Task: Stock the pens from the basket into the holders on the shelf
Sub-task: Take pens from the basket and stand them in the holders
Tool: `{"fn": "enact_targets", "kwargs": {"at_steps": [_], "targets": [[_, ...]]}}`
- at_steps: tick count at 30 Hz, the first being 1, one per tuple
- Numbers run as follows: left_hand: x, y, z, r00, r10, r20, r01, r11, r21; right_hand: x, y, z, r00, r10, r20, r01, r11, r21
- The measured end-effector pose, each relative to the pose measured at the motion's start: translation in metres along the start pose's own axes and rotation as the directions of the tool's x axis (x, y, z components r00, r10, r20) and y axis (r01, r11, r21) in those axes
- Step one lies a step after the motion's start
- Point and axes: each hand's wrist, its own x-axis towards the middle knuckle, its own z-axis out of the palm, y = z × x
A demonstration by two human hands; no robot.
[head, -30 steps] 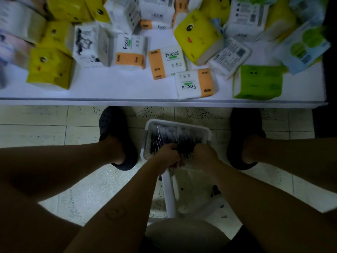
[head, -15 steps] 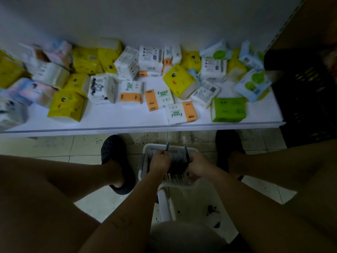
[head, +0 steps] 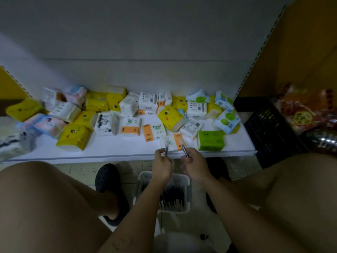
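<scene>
Here, a pen is gripped in each hand. The left hand (head: 162,166) is curled round a grey pen (head: 166,150), whose end is pointed up past the fingertips. The right hand (head: 196,167) is pinched round a second pen (head: 184,150), which is angled up in the same way. Both sets of fingers (head: 191,154) are closed tight, and nothing else is held.

Below the wrists, the white basket (head: 188,194) is seen on the floor, with many dark pens (head: 171,198) packed in it. Just beyond the fingertips, the front edge of the white shelf (head: 116,147) is seen, and an orange-and-white tissue pack (head: 172,142) is set directly behind the two pen ends. A green pack (head: 210,140) is placed to the outer side of the right fingers. Only tissue packs are seen on the shelf, and no pen holder is shown anywhere in view.

The step in hand is judged to be the carry from basket to shelf, with most of the stock not yet moved. For the next move, a holder must first be found, probably somewhere above the fingertips. The pens are then to be turned upright and lowered in without being caught on its rim.
</scene>
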Motion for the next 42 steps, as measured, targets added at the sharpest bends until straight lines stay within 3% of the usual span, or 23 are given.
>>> {"fn": "enact_targets", "kwargs": {"at_steps": [4,8,10,16,21,25,31,38,42], "targets": [[-0.005,0.019,-0.006,0.984,0.176,-0.013,-0.177,0.984,-0.023,-0.004,-0.027,-0.004,0.991,-0.066,-0.112,0.067,0.998,0.005],[-0.006,0.039,-0.01,0.987,0.158,0.02,-0.151,0.969,-0.197,-0.012,-0.046,-0.007,0.966,-0.188,-0.176,0.183,0.982,-0.043],[-0.007,0.045,-0.011,0.985,0.171,0.023,-0.164,0.971,-0.174,-0.014,-0.053,-0.007,0.952,-0.249,-0.175,0.249,0.968,-0.026],[-0.013,0.065,-0.017,0.956,0.291,-0.03,-0.292,0.946,-0.14,-0.017,-0.077,-0.01,0.974,-0.202,-0.099,0.222,0.94,0.261],[-0.011,0.08,-0.025,0.968,0.242,-0.06,-0.248,0.914,-0.32,-0.022,-0.095,-0.018,0.963,-0.235,-0.129,0.265,0.905,0.332],[-0.014,0.1,-0.034,0.971,0.241,0.003,-0.215,0.87,-0.443,-0.023,-0.112,-0.026,0.933,-0.292,-0.21,0.346,0.89,0.297],[-0.019,0.165,-0.05,0.887,0.458,0.061,-0.401,0.829,-0.39,-0.025,-0.156,-0.055,0.875,-0.372,-0.309,0.453,0.854,0.257],[-0.04,0.241,-0.054,0.787,0.613,0.069,-0.553,0.75,-0.363,-0.043,-0.233,-0.097,0.806,-0.478,-0.349,0.588,0.715,0.38],[-0.055,0.282,-0.061,0.73,0.681,0.063,-0.625,0.701,-0.344,-0.053,-0.266,-0.119,0.725,-0.571,-0.384,0.677,0.693,0.248]]}}
